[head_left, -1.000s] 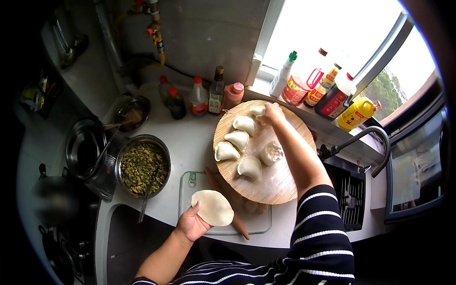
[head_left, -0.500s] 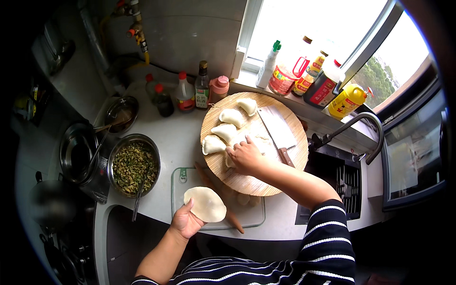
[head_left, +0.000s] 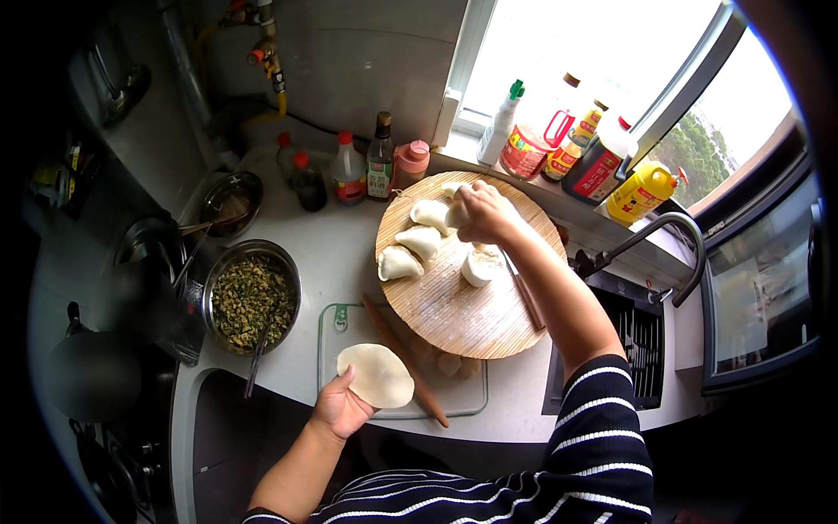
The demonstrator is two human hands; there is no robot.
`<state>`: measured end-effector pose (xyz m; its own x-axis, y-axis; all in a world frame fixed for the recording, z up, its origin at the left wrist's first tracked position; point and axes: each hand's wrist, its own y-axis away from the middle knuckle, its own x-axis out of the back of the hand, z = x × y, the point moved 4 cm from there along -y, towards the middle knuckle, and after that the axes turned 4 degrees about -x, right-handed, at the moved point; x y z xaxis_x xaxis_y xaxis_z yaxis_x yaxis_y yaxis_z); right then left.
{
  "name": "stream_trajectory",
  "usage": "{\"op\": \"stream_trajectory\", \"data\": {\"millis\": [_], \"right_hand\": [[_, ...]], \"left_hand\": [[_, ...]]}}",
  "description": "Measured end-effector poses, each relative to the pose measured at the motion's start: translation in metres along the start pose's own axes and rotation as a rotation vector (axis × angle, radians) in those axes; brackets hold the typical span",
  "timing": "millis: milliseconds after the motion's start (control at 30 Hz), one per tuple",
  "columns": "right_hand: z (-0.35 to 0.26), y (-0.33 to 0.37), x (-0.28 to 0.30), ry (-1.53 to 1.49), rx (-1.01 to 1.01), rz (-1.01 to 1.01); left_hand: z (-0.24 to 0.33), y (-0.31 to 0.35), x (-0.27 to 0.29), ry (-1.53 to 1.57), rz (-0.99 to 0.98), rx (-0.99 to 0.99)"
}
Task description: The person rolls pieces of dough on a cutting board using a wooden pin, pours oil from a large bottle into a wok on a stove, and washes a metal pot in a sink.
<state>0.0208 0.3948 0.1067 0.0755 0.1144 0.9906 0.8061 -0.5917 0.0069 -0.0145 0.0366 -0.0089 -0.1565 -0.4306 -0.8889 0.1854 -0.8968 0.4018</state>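
Observation:
My left hand (head_left: 344, 405) holds a round, flat dumpling wrapper (head_left: 375, 374) by its lower left edge, thumb on top. Over the far part of the round wooden board (head_left: 436, 306), my right hand (head_left: 484, 212) is closed with its fingers pointing down. A pale dumpling (head_left: 455, 216) shows partly beneath those fingers. Folded dumplings (head_left: 417, 241) line the board's left side, one more partly hidden behind the hand. A small white bowl of flour (head_left: 481, 265) stands near the board's middle. My right forearm covers most of a cleaver, leaving its wooden handle (head_left: 529, 303) in sight.
A rolling pin (head_left: 407, 362) lies across a green-edged cutting board (head_left: 332, 354), with dough pieces (head_left: 449, 363) beside it. Left stands a metal bowl of chopped filling (head_left: 250, 301) with a spoon. Bottles (head_left: 349, 175) line the back; a faucet (head_left: 681, 223) arches at right.
My right hand has moved from the board's left-middle to its far part, taking a dumpling along and uncovering the flour bowl. My left hand keeps the wrapper in nearly the same place.

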Motion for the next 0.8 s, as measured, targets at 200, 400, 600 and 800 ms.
{"op": "stream_trajectory", "data": {"millis": [200,400,600,800], "right_hand": [[0.064,-0.028,-0.056,0.201,-0.121,-0.255],[0.05,-0.028,-0.057,0.16,-0.031,-0.26],[0.025,0.032,0.006,0.059,0.052,0.202],[-0.007,0.149,0.033,-0.191,0.147,0.402]], "left_hand": [[-0.016,-0.038,-0.047,-0.039,-0.072,0.073],[-0.042,-0.117,-0.087,-0.051,-0.027,0.162],[-0.048,-0.141,-0.092,-0.336,0.161,0.12],[-0.003,-0.1,-0.076,-0.676,0.293,-0.125]]}}
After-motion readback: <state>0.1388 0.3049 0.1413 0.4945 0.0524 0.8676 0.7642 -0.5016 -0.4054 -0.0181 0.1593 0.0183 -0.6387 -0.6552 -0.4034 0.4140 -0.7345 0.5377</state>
